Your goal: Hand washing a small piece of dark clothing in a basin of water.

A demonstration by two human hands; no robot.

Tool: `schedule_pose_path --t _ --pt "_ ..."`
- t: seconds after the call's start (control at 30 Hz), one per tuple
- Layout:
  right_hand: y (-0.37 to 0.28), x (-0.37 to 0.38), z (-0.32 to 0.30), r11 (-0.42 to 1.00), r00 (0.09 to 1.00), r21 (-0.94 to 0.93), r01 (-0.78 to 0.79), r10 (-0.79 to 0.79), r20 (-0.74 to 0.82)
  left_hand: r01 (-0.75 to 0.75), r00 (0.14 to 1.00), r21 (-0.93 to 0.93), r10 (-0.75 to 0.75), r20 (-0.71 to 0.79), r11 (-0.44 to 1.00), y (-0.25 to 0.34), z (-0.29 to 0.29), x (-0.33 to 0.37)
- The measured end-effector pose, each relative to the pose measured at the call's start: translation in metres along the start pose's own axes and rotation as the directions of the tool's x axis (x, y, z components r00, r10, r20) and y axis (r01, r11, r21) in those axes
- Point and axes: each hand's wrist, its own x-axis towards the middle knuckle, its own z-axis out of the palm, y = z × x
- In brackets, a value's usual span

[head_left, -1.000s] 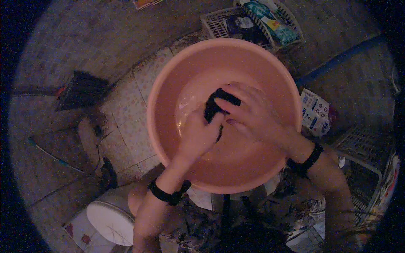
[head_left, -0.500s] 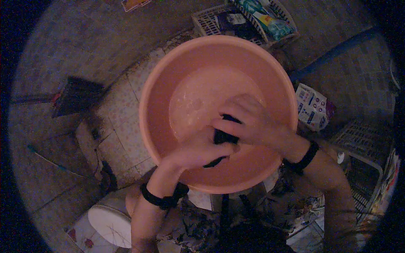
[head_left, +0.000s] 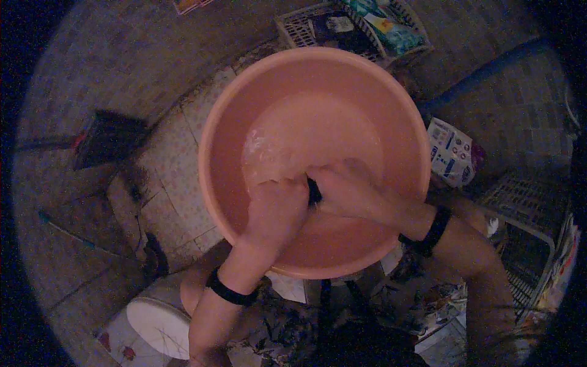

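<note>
A large pink plastic basin (head_left: 232,116) holds shallow soapy water. Both of my hands are down in the water near the basin's front wall. My left hand (head_left: 275,205) and my right hand (head_left: 345,189) are pressed together, closed on a small dark cloth (head_left: 313,191) of which only a sliver shows between them. Each wrist wears a dark band.
A plastic crate (head_left: 293,27) with packets stands behind the basin. A printed carton (head_left: 451,153) lies to the right, beside a wire basket (head_left: 520,202). A dark dustpan-like thing (head_left: 110,137) lies left on the tiled floor. A white bucket (head_left: 156,318) is at lower left.
My hands have drawn the dark cloth from the basin's middle toward the near wall and closed over it, so it is now almost hidden. The view has shifted slightly.
</note>
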Motion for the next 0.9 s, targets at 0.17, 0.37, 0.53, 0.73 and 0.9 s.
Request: schedule_pose_path --t 0.17,0.37,0.53,0.73,0.9 --pt "0.002 0.007 0.007 0.984 0.983 0.102 -0.146 0.133 0.123 0.014 0.998 0.069 -0.011 -0.054 0.998 -0.001 0.017 0.006" --pt "0.023 0.009 0.021 0.838 0.964 0.503 -0.213 0.096 0.248 0.003 0.986 0.103 0.014 -0.167 0.995 0.008 0.021 0.01" --pt "0.018 0.008 0.021 0.689 0.955 0.672 -0.27 0.103 0.278 0.07 0.974 0.073 -0.052 -0.223 0.995 0.01 0.014 0.009" --pt "0.025 0.013 0.026 0.678 0.915 0.616 -0.401 0.261 0.308 -0.028 0.936 0.043 0.041 -0.35 0.999 0.008 0.015 0.012" --pt "0.021 0.007 0.016 0.854 0.965 0.452 -0.258 0.206 0.162 -0.008 0.953 0.054 0.024 -0.302 0.998 0.009 0.017 0.014"
